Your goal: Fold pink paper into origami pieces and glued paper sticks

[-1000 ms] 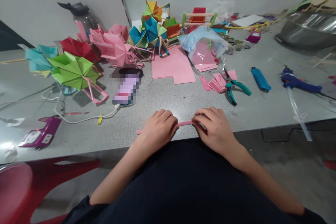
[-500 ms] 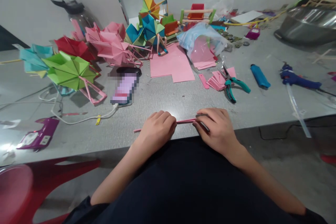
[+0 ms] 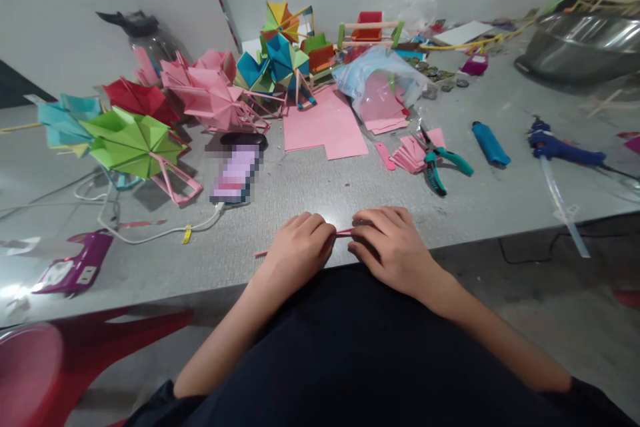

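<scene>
Near the table's front edge, my left hand point(image 3: 303, 243) is closed around a thin pink paper strip point(image 3: 344, 233), whose tail sticks out to the left of the hand. My right hand point(image 3: 387, 243) pinches the strip's other end, its fingers curled and close to the left hand. Only a short stretch of the strip shows between the two hands. Ahead of them lie pliers with teal handles point(image 3: 440, 163), beside a fan of small pink paper pieces point(image 3: 410, 152). A notched sheet of pink paper point(image 3: 325, 123) rests farther back.
Folded paper wheels, among them a green one point(image 3: 133, 140), crowd the left. A phone point(image 3: 237, 170) with a white cable and a purple tape dispenser point(image 3: 75, 265) lie nearer. To the right are a blue tube point(image 3: 491, 144), a glue gun point(image 3: 565, 147) and a metal bowl point(image 3: 580, 47).
My right hand has slid left along the strip, closer to my left hand, so less of the strip shows between them. The left hand stays about where it was.
</scene>
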Motion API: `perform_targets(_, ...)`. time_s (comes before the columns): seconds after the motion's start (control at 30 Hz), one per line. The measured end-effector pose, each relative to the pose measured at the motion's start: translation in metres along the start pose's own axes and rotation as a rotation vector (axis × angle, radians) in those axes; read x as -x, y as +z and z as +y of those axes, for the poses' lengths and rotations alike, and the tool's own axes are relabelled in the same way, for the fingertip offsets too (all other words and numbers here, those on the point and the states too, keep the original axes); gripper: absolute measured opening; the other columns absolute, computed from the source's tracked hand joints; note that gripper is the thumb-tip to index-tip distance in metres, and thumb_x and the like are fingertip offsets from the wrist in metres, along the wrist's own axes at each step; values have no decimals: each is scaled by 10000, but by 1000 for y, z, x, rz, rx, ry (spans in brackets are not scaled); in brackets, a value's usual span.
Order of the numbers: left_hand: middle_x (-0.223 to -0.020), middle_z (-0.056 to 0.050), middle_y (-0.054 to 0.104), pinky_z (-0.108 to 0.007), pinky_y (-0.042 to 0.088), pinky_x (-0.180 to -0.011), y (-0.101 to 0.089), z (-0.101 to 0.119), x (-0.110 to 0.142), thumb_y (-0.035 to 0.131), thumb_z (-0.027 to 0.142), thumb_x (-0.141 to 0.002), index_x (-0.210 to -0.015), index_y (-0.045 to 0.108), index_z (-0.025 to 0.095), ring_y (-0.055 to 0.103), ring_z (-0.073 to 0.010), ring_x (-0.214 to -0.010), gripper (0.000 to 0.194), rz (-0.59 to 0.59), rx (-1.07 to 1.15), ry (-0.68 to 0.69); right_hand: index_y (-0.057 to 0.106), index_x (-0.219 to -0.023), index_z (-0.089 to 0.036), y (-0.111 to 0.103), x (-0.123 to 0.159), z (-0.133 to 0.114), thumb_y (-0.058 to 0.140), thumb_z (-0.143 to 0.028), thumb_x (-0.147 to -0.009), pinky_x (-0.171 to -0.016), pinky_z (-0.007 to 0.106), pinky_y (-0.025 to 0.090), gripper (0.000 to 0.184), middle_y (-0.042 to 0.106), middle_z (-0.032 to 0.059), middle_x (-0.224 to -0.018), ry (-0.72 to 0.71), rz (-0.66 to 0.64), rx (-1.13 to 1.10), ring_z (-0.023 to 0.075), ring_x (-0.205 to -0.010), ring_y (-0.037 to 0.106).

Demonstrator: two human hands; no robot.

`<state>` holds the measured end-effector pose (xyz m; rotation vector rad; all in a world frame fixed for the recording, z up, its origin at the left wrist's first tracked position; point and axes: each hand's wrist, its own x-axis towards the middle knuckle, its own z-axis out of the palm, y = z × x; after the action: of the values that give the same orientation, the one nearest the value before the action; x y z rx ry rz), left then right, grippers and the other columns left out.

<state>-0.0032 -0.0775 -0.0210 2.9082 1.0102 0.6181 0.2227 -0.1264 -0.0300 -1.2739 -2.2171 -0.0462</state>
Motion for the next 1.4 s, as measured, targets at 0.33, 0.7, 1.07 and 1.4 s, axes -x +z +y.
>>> perform_targets(0.33,-876,-64,674,-354,510,-755,0,-1,-1,484,192,-1096,-930,688,154,608,-210,-820,266,-18,9,-3,740,-1069,-198,-2,-1,-1,584,-257,-1064,-986,469,418,167,731,117,-1243,15,-22,11,286,-1153,635)
perform_targets(0.7,-884,-70,686,-370,527,-760,2,-2,0,495,199,-1090,-915,666,160,616,-219,-821,248,-20,-31,-29,708,-988,-182,8,-15,1,558,-177,-1060,-985,454,392,167,747,107,-1240,-17,-14,79,272,-1145,629)
perform_targets(1.07,-879,-68,687,-348,508,-756,0,-1,0,484,186,-1088,-924,674,161,619,-206,-819,252,-8,-26,-34,719,-1011,-196,-1,-18,3,519,-132,-1051,-1020,474,387,214,762,97,-1213,-17,-53,87,270,-1145,652)
perform_targets(1.4,-894,-72,693,-360,508,-772,3,-2,0,493,182,-1077,-943,684,163,624,-214,-832,234,0,-15,-35,800,-1074,-143,-151,68,179,664,-323,-952,-784,442,521,257,793,191,-1009,668,485,502,269,-888,708)
